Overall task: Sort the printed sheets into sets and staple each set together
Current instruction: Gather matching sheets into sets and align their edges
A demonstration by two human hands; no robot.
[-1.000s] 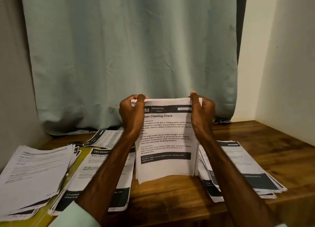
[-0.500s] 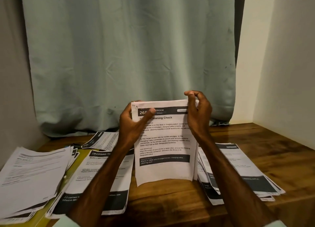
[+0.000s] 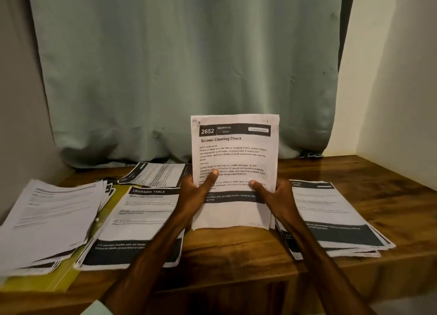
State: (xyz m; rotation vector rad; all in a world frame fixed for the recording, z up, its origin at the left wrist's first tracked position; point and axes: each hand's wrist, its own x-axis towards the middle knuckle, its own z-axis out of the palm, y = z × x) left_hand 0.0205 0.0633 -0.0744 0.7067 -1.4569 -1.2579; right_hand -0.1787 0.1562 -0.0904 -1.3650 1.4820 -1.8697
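One set now: squares sheets upright on the surface, just right of the Dressing Table pile, gripping their side edges in left hand and right hand. Next probably calls for stapling a top corner.

Wooden counter bearing, from left: yellow folder under loose sheets; "Dressing Table" stack; far stack; right-hand stack.

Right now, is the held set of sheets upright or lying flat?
Upright: the set stands header on top, left hand and right hand gripping its sides.
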